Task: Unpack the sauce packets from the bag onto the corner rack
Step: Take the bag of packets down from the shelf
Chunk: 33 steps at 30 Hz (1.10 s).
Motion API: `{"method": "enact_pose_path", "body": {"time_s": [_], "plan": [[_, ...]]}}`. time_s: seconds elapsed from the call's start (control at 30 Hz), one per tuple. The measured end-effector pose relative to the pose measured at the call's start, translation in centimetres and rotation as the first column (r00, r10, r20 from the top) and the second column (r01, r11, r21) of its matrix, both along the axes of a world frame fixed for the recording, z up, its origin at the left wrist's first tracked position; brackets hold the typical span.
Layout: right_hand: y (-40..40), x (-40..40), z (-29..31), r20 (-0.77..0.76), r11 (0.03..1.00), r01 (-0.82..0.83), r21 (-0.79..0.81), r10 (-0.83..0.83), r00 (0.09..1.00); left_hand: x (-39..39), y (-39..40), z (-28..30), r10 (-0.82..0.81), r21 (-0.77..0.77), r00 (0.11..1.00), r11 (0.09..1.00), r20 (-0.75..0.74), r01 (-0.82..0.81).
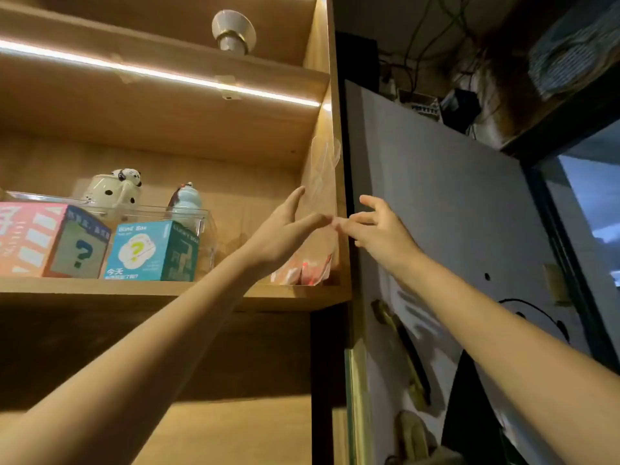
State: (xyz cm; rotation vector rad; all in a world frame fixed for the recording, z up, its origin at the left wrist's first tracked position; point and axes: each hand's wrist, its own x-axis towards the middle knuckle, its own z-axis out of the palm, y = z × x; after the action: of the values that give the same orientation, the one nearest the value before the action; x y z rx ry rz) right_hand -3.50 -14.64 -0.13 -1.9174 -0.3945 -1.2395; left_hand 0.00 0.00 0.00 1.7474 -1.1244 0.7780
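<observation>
In the right corner of the wooden shelf (161, 289), a clear plastic bag (318, 196) is being held upright against the side panel, with red and white sauce packets (303, 271) lying in its bottom, resting on the shelf board. The bag is being touched by the left hand (285, 229), whose fingers are stretched out straight. A fold of the bag seems to be pinched by the right hand (375, 226), though blur is making this uncertain. Two boxes (100, 246) and a clear bin (188, 213) are being kept further left.
</observation>
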Motion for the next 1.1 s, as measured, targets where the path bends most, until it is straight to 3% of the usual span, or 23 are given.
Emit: {"method": "enact_pose_path", "body": {"time_s": [0.13, 0.33, 0.63, 0.77, 0.9, 1.0, 1.1], "plan": [[-0.6, 0.4, 1.8, -0.191, 0.974, -0.178, 0.140, 0.203, 0.960, 1.2, -0.8, 0.8, -0.224, -0.053, 0.956, 0.975, -0.189, 0.218], [0.1, 1.8, 2.9, -0.314, 0.994, -0.096, 0.054, 0.108, 0.943, 3.5, -1.3, 1.6, -0.370, -0.113, 0.847, 0.928, -0.382, 0.355], [1.5, 3.8, 3.1, -0.109, 0.979, 0.134, 0.155, -0.118, 0.987, 2.6, -2.9, 0.8, -0.469, -0.148, 0.770, 0.879, -0.433, 0.453], [0.3, 3.7, 3.2, -0.080, 0.970, 0.109, 0.218, -0.094, 0.992, 3.0, -2.5, 1.0, -0.398, -0.168, 0.842, 0.917, -0.364, 0.362], [-1.2, 2.6, 3.0, -0.070, 0.981, 0.052, 0.189, -0.039, 0.997, 3.6, -1.5, 1.3, -0.112, -0.098, 0.976, 0.991, -0.188, 0.095], [-2.2, 2.1, 3.0, -0.070, 0.983, 0.030, 0.182, -0.017, 0.997, 5.0, -0.7, 1.4, 0.041, -0.044, 0.996, 0.998, -0.084, -0.045], [-3.1, 1.3, 3.4, -0.044, 0.987, 0.022, 0.160, -0.015, 0.999, 6.5, 0.2, 1.3, 0.092, -0.084, 0.986, 0.991, -0.142, -0.105]]}}
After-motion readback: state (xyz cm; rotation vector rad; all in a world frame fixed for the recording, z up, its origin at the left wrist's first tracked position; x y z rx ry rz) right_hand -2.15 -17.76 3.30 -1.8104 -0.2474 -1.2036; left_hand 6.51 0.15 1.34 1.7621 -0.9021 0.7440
